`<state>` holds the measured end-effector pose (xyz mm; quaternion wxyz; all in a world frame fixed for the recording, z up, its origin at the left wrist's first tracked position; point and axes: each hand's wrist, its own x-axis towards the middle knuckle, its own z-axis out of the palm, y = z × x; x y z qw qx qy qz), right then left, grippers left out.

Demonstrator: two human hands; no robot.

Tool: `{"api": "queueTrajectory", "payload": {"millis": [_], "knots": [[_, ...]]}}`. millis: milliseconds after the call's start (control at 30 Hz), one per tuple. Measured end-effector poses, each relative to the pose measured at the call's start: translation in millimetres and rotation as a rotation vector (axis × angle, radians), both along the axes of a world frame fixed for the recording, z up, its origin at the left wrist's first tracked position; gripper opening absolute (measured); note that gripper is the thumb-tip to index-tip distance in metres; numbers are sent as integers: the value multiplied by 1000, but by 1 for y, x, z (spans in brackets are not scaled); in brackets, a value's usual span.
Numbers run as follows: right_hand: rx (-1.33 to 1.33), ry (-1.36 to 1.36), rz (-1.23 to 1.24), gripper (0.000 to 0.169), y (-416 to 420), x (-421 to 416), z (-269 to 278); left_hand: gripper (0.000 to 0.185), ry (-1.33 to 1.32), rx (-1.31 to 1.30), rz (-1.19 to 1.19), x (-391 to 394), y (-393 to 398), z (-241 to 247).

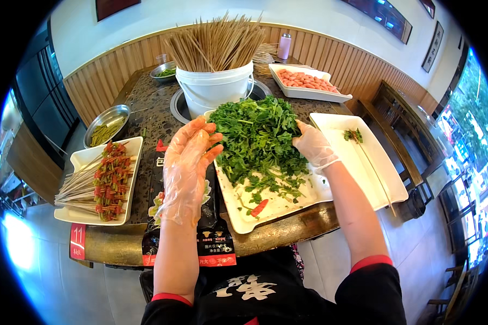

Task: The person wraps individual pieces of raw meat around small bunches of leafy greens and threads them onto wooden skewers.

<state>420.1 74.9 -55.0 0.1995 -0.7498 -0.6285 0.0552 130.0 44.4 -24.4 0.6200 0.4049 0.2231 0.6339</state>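
Observation:
In a clear plastic glove, my left hand [189,164] is raised left of the heap of green cilantro [258,136]. Its fingers are apart and loosely bent, and I see nothing held in them. My right hand [314,145], also gloved, touches the heap's right side; its fingertips are partly hidden in the leaves, so its grip is unclear. The cilantro fills the far part of a white tray [244,226], with loose sprigs and a red slice [260,208] in the near part. A black printed food bag [211,239] lies beneath my left hand.
At left, a white tray [128,215] holds filled skewers [113,183] beside a metal bowl of green stalks [107,131]. A white bucket [213,87] of bamboo skewers stands behind. At right are a tray [329,122] with one skewer [372,172] and a tray of small sausages [305,80].

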Motion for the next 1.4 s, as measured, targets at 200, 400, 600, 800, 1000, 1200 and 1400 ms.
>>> {"api": "queueTrajectory", "payload": {"millis": [200,400,600,800,1000,1200,1400], "knots": [[14,-126,-103,63,-27,-27,5,32,29,-11,-5,1,-1,0],[66,-66,40,65,-35,-21,29,32,54,6,-7,1,1,-1],[7,-305,299,49,-26,-36,-4,32,102,-8,-1,3,-2,1],[-78,-429,377,34,-47,-50,-4,33,105,11,-28,4,0,-6],[-88,-381,353,48,-53,-42,17,31,100,-27,-37,4,3,-7],[226,-340,384,36,-71,-45,52,30,99,-30,-39,2,2,-7],[381,38,132,19,-24,-17,66,31,112,-17,-21,1,-2,0]]}}
